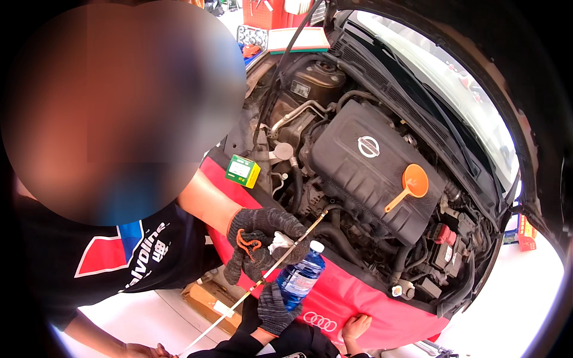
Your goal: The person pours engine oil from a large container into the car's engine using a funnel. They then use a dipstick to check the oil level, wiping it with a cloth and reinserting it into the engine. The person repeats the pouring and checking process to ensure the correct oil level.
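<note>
My left hand (274,309), in a dark grey knit glove with an orange cuff, grips the lower part of a clear plastic bottle of blue liquid (300,277) with a white cap. My bare right hand (356,327) rests on the red fender cover (382,316), fingers curled, with nothing visible in them. Across the bottle's left side slants a long thin dipstick (240,301). A co-worker's gloved hand (268,230) holds it along with a crumpled white tissue (279,243) and what looks like a loose glove (245,262). The co-worker's bare hand (146,350) is at its lower end.
Beyond the cover lies an open engine bay with a black engine cover (352,149), an orange funnel (416,181) on top. A green and yellow box (242,171) sits at the bay's near left edge. An air filter (298,39) lies at the back. The raised hood (507,65) arches overhead.
</note>
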### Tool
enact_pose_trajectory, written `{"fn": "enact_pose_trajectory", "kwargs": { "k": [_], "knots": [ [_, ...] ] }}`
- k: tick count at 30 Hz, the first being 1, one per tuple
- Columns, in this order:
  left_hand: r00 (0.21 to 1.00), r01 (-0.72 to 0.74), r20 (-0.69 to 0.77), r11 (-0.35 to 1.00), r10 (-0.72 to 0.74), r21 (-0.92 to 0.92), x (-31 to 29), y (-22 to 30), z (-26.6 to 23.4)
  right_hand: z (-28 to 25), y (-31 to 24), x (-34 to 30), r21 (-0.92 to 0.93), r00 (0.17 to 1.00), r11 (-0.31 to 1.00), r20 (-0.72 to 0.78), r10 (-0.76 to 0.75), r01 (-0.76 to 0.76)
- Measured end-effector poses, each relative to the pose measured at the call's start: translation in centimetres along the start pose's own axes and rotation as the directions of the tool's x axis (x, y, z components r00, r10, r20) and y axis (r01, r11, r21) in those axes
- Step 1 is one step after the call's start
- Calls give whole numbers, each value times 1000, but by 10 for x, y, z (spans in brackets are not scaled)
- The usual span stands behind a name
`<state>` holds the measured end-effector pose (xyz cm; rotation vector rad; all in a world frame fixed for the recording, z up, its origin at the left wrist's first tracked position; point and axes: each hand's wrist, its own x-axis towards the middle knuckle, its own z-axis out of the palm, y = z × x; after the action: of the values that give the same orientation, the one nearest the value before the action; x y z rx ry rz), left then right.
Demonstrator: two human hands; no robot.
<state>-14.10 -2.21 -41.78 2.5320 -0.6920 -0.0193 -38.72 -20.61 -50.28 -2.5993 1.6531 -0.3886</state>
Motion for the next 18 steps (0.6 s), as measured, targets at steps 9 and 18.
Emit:
{"fn": "enact_pose_trajectory", "kwargs": {
  "k": [9,18],
  "knots": [
    [998,-44,-39,999,44,-2,3,2,-3,2,6,-2,22,1000,1000,24,-1,0],
    [1000,-19,-3,1000,19,-19,1,6,-3,-3,1,1,53,999,999,31,12,-14]
  ]
}}
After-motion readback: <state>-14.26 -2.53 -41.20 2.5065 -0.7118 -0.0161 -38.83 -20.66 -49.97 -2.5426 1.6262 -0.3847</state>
